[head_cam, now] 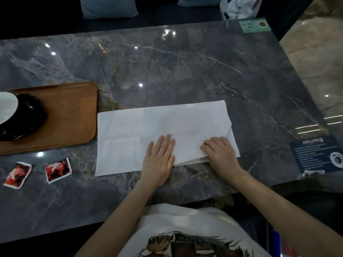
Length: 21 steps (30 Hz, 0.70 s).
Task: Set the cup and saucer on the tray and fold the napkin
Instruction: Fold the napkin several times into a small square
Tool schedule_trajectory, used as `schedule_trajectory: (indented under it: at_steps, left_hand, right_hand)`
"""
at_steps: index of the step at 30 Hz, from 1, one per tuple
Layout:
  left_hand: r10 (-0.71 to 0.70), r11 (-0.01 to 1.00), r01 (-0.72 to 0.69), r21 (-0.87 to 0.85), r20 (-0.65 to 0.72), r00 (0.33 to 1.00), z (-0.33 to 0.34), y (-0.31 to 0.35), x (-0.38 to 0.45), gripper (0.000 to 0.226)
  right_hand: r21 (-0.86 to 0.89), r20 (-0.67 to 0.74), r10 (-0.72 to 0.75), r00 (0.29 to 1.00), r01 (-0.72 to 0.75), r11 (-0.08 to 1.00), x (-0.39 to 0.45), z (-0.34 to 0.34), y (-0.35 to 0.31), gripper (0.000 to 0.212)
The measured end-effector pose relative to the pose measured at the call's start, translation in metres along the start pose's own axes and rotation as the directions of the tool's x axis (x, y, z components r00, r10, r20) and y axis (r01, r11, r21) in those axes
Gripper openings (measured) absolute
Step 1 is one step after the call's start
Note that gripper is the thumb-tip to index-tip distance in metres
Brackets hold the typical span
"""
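A white paper napkin (148, 127) lies folded into a long rectangle on the grey marble table (185, 71). My left hand (159, 156) rests flat on its near edge, fingers together. My right hand (219, 153) pinches the napkin's near right corner, where the layers gape slightly. At the far left, a wooden tray (70, 115) carries a black saucer (27, 115) with a white cup (6, 106) on it, partly cut off by the frame edge.
Two small red and white packets (17, 175) (58, 170) lie near the table's front left. A dark blue card (319, 154) sits at the right edge and a green card (254, 25) at the far right corner. Cushions and a white bag sit beyond the table.
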<state>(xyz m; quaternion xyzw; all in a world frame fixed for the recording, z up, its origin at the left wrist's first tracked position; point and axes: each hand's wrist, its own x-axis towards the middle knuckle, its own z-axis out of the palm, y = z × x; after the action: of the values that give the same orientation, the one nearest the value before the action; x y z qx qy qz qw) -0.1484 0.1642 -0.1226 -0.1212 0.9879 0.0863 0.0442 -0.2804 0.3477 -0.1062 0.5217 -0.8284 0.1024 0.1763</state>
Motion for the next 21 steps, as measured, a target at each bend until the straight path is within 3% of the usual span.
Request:
schedule_trajectory:
  at_steps: [6, 21]
  left_hand:
    - [-0.056, 0.998, 0.055, -0.023, -0.029, 0.998, -0.001, -0.006, 0.010, 0.052]
    - [0.041, 0.999, -0.041, 0.001, -0.005, 0.999, -0.003, -0.014, 0.007, 0.059]
  right_hand:
    - [0.029, -0.141, 0.154, 0.978, -0.151, 0.988, -0.007, -0.015, 0.035, 0.022]
    - [0.025, 0.055, 0.187, 0.981, -0.188, 0.982, -0.041, 0.002, 0.052, 0.018]
